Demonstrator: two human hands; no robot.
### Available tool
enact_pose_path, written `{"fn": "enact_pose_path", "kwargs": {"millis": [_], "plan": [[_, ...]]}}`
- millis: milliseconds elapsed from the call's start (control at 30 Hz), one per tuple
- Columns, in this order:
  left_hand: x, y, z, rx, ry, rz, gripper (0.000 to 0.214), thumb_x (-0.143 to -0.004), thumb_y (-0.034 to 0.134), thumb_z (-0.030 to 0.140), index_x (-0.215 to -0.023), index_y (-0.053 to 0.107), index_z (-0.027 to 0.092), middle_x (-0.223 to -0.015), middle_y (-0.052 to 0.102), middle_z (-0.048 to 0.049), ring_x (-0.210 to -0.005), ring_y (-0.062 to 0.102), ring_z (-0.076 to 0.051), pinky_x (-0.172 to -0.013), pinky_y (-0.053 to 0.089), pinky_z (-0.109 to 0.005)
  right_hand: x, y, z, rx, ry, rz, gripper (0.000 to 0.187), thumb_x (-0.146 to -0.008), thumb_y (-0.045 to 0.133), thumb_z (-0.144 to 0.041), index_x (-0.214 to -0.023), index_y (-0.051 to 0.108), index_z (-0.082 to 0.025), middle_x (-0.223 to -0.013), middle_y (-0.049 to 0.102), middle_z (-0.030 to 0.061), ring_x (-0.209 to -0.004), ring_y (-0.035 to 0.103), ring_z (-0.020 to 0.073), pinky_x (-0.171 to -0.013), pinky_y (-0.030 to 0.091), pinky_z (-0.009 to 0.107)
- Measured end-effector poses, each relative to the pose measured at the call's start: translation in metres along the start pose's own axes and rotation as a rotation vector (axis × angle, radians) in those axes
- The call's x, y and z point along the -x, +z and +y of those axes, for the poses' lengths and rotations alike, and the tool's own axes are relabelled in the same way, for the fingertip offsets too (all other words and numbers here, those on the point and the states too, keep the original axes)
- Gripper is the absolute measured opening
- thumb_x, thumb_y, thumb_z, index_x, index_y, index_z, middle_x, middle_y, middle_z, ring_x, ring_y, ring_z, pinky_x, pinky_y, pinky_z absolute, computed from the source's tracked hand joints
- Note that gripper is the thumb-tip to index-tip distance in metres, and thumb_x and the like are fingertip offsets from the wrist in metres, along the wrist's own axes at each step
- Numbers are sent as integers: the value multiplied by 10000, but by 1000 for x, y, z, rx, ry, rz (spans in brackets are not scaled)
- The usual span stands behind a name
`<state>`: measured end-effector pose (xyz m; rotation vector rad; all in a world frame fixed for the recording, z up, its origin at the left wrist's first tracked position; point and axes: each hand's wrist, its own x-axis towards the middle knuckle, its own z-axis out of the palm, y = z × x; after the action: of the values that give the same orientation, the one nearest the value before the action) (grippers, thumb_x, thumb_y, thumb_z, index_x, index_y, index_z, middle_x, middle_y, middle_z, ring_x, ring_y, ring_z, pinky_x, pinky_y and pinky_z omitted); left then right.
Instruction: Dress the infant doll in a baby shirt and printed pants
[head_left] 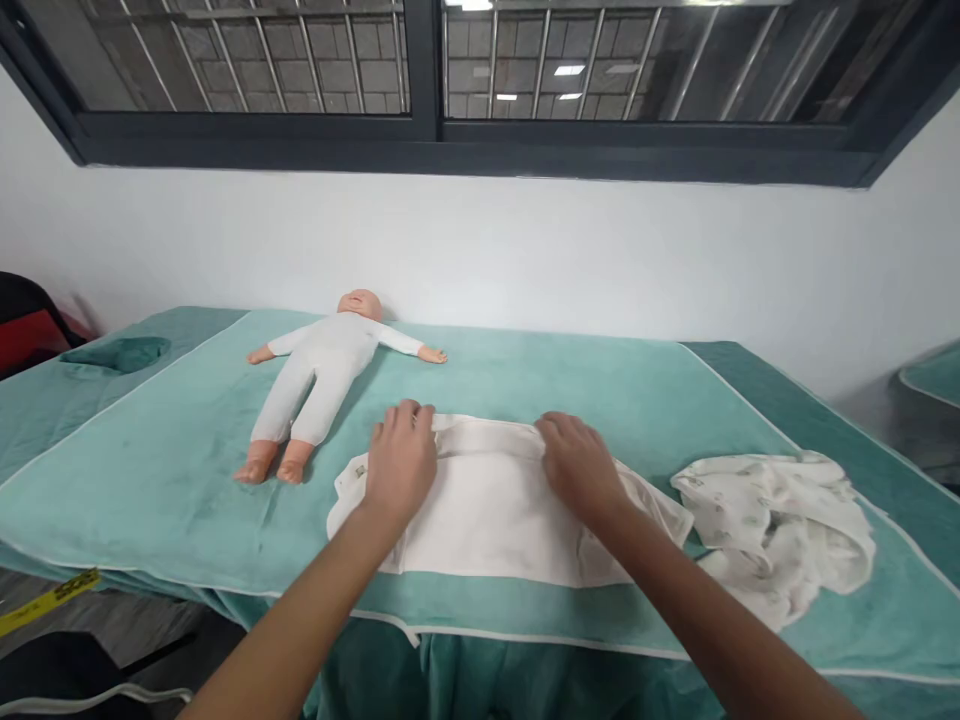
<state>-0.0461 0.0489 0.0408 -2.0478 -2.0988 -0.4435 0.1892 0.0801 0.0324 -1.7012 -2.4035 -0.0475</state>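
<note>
A white baby garment [499,510] lies spread and partly folded on the mint-green bed cover, with a faintly printed end sticking out at each side. My left hand [403,450] is closed with curled fingers on its far left edge. At the far right edge, my right hand [577,455] grips the cloth in the same way. Both fingertips are partly hidden by the backs of the hands. Beyond the left hand, a baby doll [330,365] in a white body suit lies on its back with arms spread.
A crumpled white printed baby garment [780,525] lies to the right. The mint-green cover [525,375] spans the bed, which stands against a white wall [480,250] under a dark-framed window [480,150]. At the far left is a red and black object [30,330].
</note>
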Motion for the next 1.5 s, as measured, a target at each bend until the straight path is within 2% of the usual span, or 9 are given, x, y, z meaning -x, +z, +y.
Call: {"fn": "enact_pose_path", "kwargs": {"millis": [100,267,367,667,900,1100,1233,1333,1500], "plan": [[15,26,14,207,111,-63,290,-883,423,88,-1095,604,166,-1080,644,-95,-1068,565,-256,-917,470,-381,4,22,-18,-226,-36,-31,369,-916,386,-170,-1236,569,-172,-1302,599,93,-1194,535,210,-1001,400,322],[9,59,19,231,-14,-76,305,-932,424,194,-1194,572,144,-1316,574,-129,-1238,499,-298,-1028,429,-452,-6,48,-29,-200,173,-95,460,-958,356,-290,-1353,497,-100,-1489,440,146,-1388,365,265,-1121,306,420],[-4,61,17,228,-56,-46,418,-959,405,276,-1337,482,114,-1375,540,-150,-1295,465,-315,-1063,414,-460,-14,53,-28,-121,256,-67,550,-975,334,-399,-1438,411,-113,-1577,297,138,-1444,257,313,-1105,313,504],[-55,65,11,69,33,45,531,-926,415,185,-1456,395,150,-1470,458,-155,-1336,434,-304,-1097,392,-436,-63,48,-2,45,216,94,616,-935,432,-319,-1512,295,-155,-1633,138,104,-1468,201,292,-1088,366,422],[-92,92,15,137,2,-69,510,-947,403,292,-1434,428,144,-1505,403,-194,-1383,372,-355,-1110,347,-509,-109,64,20,64,149,20,575,-957,395,-374,-1481,349,-143,-1610,215,130,-1435,270,296,-1049,396,442],[-101,114,16,253,-34,-144,547,-951,388,401,-1443,421,165,-1507,402,-199,-1415,323,-369,-1114,315,-551,-120,77,27,30,121,20,483,-994,296,-361,-1384,471,-134,-1518,404,149,-1378,367,278,-1043,387,432],[-101,111,15,354,-11,-99,516,-940,416,395,-1384,492,144,-1443,485,-188,-1375,389,-345,-1112,337,-520,-121,75,17,52,-10,30,428,-959,331,-180,-1330,521,-86,-1460,461,206,-1367,386,302,-1097,296,474],[-94,99,6,390,7,-34,435,-963,353,291,-1337,533,162,-1405,539,-122,-1341,446,-238,-1138,346,-397,-121,74,3,16,-148,13,427,-943,362,-149,-1329,540,-103,-1453,488,162,-1353,417,250,-1133,262,404],[-72,73,-48,368,-126,169,443,-872,343,93,-1222,603,175,-1288,601,-97,-1225,528,-208,-1076,409,-356,-116,83,-11,-50,-202,10,479,-1000,305,-310,-1369,510,-82,-1492,449,144,-1377,395,237,-1123,300,374]]}}
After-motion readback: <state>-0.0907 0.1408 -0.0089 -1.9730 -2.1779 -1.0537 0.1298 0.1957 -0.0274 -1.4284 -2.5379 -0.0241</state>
